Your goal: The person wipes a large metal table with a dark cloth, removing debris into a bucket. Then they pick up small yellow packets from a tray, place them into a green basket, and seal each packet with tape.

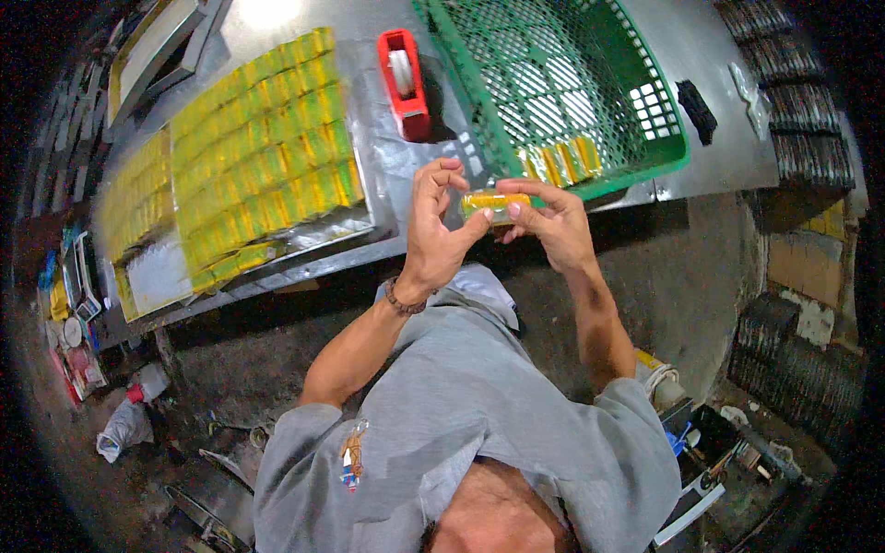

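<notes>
Between my two hands, above the front edge of the metal table, is a small clear packet [498, 201] with yellow-orange contents. My left hand [437, 221] has its thumb on the packet's left end, its fingers curled. At the other end my right hand [553, 219] pinches the packet between thumb and fingers. Just beyond sits a green plastic basket [668, 152], with several similar yellow packets [560, 163] lying at its near corner. To the left, rows of yellow-green packets [263, 152] cover a tray [359, 226].
A red tape dispenser [404, 88] stands on the metal table [369, 20] between tray and basket. A black object [696, 112] lies right of the basket. Empty frames [152, 55] rest at the far left. Dark stacked racks [804, 111] stand at the right.
</notes>
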Demonstrator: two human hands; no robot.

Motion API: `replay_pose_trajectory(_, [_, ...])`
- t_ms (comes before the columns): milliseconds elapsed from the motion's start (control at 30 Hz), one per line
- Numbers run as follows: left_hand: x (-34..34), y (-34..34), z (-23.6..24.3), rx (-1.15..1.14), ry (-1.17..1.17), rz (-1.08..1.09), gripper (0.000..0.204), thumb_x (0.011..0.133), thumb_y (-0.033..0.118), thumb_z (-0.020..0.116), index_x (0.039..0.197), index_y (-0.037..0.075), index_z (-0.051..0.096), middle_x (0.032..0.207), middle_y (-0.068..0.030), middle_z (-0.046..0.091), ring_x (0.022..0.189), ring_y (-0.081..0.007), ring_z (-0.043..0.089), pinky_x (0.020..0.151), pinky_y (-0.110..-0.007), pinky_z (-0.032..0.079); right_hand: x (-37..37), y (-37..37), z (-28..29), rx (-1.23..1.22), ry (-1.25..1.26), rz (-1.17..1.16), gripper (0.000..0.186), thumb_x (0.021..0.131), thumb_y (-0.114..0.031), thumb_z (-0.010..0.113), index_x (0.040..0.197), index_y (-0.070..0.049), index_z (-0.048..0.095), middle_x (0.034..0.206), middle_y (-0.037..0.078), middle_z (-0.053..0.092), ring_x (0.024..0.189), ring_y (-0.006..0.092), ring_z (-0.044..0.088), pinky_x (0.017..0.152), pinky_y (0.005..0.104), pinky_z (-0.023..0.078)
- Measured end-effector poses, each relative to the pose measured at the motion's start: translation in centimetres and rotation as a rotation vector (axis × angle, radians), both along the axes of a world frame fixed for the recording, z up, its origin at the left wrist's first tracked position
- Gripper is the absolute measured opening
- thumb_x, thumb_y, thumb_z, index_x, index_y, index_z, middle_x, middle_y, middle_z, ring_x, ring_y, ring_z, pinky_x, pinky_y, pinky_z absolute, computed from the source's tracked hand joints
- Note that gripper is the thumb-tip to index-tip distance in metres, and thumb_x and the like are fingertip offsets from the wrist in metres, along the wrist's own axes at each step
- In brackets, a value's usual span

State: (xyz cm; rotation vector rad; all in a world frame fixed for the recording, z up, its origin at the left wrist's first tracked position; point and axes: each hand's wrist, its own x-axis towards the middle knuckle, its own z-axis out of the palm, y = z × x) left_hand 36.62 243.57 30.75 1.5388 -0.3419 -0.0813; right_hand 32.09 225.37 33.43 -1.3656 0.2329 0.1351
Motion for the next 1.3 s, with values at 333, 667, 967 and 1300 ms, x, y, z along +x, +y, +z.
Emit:
replay_pose_trajectory(333, [3.2,13.4,-0.4,-0.557,0.687,-0.054,0.045,0.101,0.034,0.049,0.124,-0.004,0.058,0.116,-0.0146,0.065,0.105,-0.0232,0.065,0.091,-0.039,0.054,12.3,8.3,-1.7,-0.329,0.085,-0.057,0.042,0.099,-0.032,0.055,0.121,0.003,0.063,0.096,0.014,0.072,0.060,0.0098,0.064,0.041,0.0196,0.041])
replay_pose_trajectory(667, [4.3,21.4,0.3,-0.603,0.704,-0.053,0.047,0.102,0.034,0.047,0.123,-0.007,0.056,0.115,-0.0182,0.066,0.103,-0.0266,0.068,0.086,-0.045,0.059,24.7,6.2,-11.3,-0.691,0.296,-0.069,0.026,0.081,-0.027,0.076,0.078,-0.001,0.076,0.073,0.005,0.070,0.059,0.0130,0.061,0.056,0.0292,0.047])
replay_pose_trajectory(967, [4.9,23.3,0.2,-0.576,0.744,-0.055,0.045,0.102,0.033,0.047,0.122,-0.006,0.057,0.114,-0.0169,0.066,0.101,-0.0248,0.068,0.086,-0.044,0.059,19.5,9.1,-3.5,-0.598,0.248,-0.187,0.019,0.081,-0.020,0.073,0.080,-0.001,0.077,0.070,0.002,0.069,0.062,0.0110,0.060,0.057,0.0264,0.045])
replay_pose_trajectory(1300, [7.2,22.1,1.5,-0.481,0.667,-0.189,0.039,0.102,0.029,0.046,0.119,-0.002,0.062,0.113,-0.0135,0.066,0.103,-0.0232,0.065,0.094,-0.040,0.052,14.4,9.0,-11.9,-1.110,0.177,-0.327,0.033,0.080,-0.037,0.075,0.092,-0.007,0.079,0.079,0.010,0.075,0.073,0.0195,0.072,0.073,0.0329,0.054])
